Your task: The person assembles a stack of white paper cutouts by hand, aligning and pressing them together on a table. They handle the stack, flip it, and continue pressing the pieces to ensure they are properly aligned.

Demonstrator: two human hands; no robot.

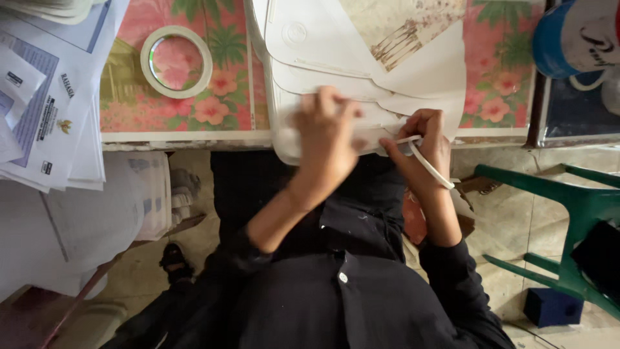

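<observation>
The stack of white cut sheets (pixel 361 64) lies at the near edge of the bench (pixel 187 136), overhanging it slightly. The left hand (pixel 326 139) presses flat on the stack, fingers curled over its top. The right hand (pixel 423 145) pinches a narrow white strip (pixel 429 165) against the stack's near-right edge. The step in hand appears to be fixing the strip along that edge; the next move calls for steady pressure. A tape roll (pixel 175 61) sits well apart toward the left; printed papers (pixel 45 103) cover the left corner.
</observation>
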